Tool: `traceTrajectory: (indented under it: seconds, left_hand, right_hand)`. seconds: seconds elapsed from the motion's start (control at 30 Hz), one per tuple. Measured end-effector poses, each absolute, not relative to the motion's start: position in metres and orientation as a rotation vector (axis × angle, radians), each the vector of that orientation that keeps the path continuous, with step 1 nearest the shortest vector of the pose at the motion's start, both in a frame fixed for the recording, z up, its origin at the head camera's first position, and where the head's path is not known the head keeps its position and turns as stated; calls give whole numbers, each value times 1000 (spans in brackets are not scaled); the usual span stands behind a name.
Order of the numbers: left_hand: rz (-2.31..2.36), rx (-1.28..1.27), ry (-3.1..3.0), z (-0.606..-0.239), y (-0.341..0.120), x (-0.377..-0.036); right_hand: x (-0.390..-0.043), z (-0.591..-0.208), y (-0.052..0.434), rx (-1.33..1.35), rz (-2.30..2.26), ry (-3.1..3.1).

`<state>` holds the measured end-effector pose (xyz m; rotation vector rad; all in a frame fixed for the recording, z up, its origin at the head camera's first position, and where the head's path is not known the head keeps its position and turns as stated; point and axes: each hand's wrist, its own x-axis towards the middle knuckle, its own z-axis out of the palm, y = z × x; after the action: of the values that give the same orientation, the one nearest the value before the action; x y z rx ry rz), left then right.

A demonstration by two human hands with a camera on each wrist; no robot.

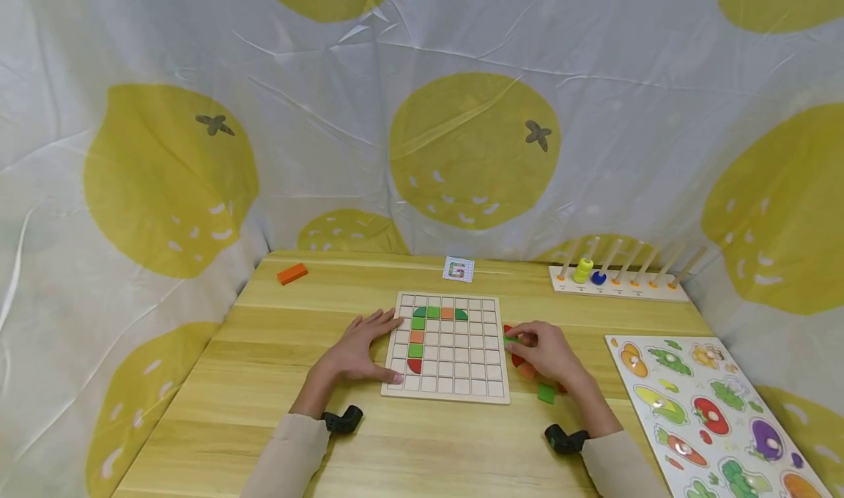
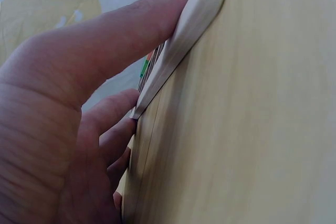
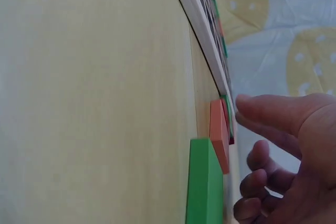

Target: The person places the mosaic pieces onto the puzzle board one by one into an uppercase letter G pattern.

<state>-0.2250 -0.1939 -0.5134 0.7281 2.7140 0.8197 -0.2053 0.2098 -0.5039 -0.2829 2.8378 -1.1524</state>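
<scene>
A square wooden grid board [image 1: 461,362] lies mid-table, with green, orange and red tiles along its upper rows and left side. My left hand [image 1: 356,351] spreads over its left edge, thumb on the near corner and fingertips at the side. In the left wrist view, the thumb [image 2: 121,35] presses on the board's rim. My right hand [image 1: 547,351] is right of the board, its thumb and index finger pinching a green tile [image 1: 511,343] among red and orange pieces. Nearer me lies a loose green square block [image 1: 546,393], beside an orange block [image 3: 218,124].
A small pattern card [image 1: 458,269] lies behind the board. An orange block [image 1: 292,273] is at the back left. A peg rack [image 1: 620,285] with yellow and blue rings stands at the back right. The vegetable puzzle board [image 1: 705,388] occupies the right side.
</scene>
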Motion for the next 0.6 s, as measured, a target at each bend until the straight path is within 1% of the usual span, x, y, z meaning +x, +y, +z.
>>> traceTrajectory:
  seconds: [0.6]
  left_hand:
    - [822, 725, 2714, -513, -194, -224]
  right_hand:
    - [-207, -504, 230, -234, -1192, 2785]
